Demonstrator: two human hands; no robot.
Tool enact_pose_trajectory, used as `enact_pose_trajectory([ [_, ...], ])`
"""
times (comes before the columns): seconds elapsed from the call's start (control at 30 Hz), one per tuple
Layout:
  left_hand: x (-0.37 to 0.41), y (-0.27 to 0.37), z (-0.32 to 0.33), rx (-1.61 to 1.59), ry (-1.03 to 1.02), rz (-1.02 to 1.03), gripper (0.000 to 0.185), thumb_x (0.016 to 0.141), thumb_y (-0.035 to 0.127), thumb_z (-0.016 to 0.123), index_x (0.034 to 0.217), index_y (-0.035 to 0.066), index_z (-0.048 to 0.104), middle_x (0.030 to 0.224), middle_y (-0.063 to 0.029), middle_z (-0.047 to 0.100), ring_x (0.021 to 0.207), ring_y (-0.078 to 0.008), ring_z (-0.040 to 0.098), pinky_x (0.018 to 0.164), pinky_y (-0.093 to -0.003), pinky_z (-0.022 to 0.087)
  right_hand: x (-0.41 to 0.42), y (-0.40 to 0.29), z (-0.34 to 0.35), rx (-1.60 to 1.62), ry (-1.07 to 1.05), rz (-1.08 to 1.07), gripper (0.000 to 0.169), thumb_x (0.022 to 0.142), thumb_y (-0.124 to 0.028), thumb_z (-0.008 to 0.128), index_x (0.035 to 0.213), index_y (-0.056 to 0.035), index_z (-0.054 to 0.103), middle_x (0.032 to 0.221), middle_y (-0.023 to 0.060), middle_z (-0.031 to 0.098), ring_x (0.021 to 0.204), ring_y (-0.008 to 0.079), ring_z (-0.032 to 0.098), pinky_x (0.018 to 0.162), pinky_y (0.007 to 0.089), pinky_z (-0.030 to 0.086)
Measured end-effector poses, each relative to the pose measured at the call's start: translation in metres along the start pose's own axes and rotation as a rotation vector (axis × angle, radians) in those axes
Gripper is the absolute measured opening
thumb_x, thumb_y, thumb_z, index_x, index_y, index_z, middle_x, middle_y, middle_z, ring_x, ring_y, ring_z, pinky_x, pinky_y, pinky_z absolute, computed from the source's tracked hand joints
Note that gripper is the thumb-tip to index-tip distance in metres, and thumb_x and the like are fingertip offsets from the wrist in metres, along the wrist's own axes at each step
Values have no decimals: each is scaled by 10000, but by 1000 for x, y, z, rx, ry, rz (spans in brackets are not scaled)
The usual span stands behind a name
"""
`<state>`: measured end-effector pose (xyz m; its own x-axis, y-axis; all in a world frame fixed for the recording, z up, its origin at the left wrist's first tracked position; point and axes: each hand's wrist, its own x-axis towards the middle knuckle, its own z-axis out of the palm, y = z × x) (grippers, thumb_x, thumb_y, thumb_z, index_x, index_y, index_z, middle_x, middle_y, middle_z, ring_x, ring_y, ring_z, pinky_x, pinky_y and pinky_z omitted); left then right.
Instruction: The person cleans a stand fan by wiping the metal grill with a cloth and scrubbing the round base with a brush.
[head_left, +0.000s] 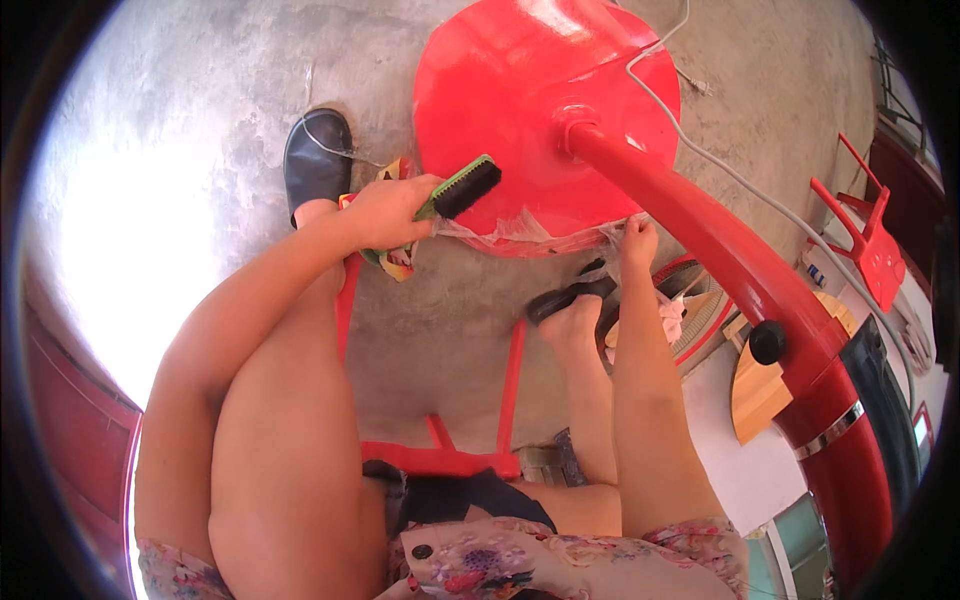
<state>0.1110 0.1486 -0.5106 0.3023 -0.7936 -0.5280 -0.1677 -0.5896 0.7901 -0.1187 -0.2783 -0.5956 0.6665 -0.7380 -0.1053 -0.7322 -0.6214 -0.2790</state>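
My left hand (394, 210) holds a scrub brush with a green back and black bristles (469, 187). A crumpled, colourful wrapper or cloth (397, 262) shows under and beside that hand; whether it is gripped too, I cannot tell. Before me stands a round, glossy red base (487, 112), its curved red pole (697, 217) rising towards the lower right. Wrinkled clear plastic film (517, 229) clings along the base's near rim. At the rim's right end, my right hand (638, 241) pinches a piece of the film between closed fingers.
A grey cord (742, 180) runs over the base and along the pole, its plug (701, 86) on the concrete floor. Right of my legs lies a round red wire guard (709, 315). A red plastic stool (877, 251) lies farther right. Red stool legs (511, 382) show between my knees.
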Motion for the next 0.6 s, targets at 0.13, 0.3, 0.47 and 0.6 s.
enact_pose_trajectory([
  [0.13,-1,4,-2,-25,10,1,516,776,190,597,1275,111,491,1154,-130,609,1003,-319,610,834,-424,489,-3,19,16,176,51,238,274,862,-235,626,892,37,636,830,129,668,759,255,627,717,383,491],
  [0.3,-3,8,-4,-24,-5,-36,507,778,179,598,1269,109,495,1161,-131,604,1006,-315,609,829,-426,488,9,27,4,1122,-106,974,238,904,-156,571,1074,1,627,959,105,670,829,277,648,755,418,534],
  [0.47,-2,5,-3,-6,3,-18,494,781,176,601,1258,95,498,1112,-140,622,981,-324,615,819,-434,487,18,25,-12,1204,-364,1146,231,916,-144,556,1101,-21,616,1022,105,652,900,279,642,763,451,546],
  [0.6,-1,2,-1,-17,16,-20,462,771,164,595,1220,95,509,1070,-141,621,960,-339,611,802,-442,487,25,1,-9,1010,-49,787,291,894,-145,594,1170,-53,579,1121,99,620,934,254,636,805,437,533],
])
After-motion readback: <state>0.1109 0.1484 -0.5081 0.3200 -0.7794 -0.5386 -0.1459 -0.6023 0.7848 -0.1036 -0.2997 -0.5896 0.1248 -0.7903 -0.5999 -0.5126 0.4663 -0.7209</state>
